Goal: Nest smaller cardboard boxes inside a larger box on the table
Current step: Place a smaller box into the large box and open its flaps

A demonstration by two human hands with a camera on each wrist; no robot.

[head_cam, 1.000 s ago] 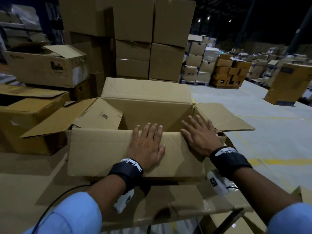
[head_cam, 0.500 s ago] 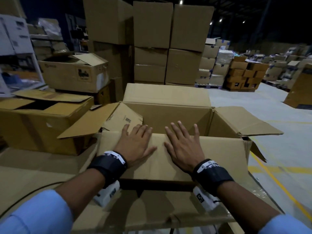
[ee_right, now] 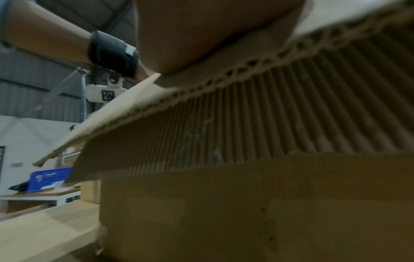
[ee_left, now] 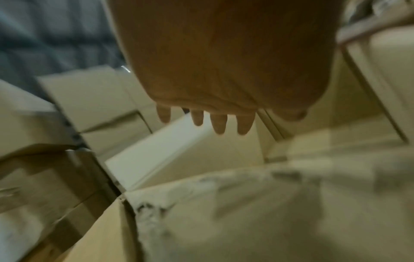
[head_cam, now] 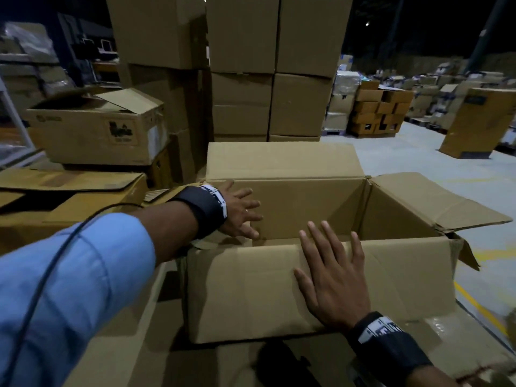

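Note:
A large open cardboard box [head_cam: 307, 196] stands on the table in front of me, and I see nothing inside it. My right hand [head_cam: 332, 275] lies flat with spread fingers on the near flap [head_cam: 245, 289], which is folded outward and down. In the right wrist view the palm presses on that flap's corrugated edge [ee_right: 224, 83]. My left hand [head_cam: 241, 212] reaches over the box's left rim with fingers spread and holds nothing. The left wrist view is blurred and shows straight fingers [ee_left: 219, 124] above the cardboard. The far flap [head_cam: 282, 160] stands up and the right flap [head_cam: 435, 202] hangs outward.
An open box [head_cam: 69, 196] sits at the left, with a printed box [head_cam: 95, 129] behind it. A tall stack of boxes [head_cam: 273, 65] rises just beyond the big box. On the floor to the right are pallets of boxes [head_cam: 377, 110], a tall carton [head_cam: 480, 121] and a yellow line [head_cam: 480, 308].
My left hand has lifted off the near flap and moved to the box's left rim. The right hand stays flat on the near flap. My view has moved closer.

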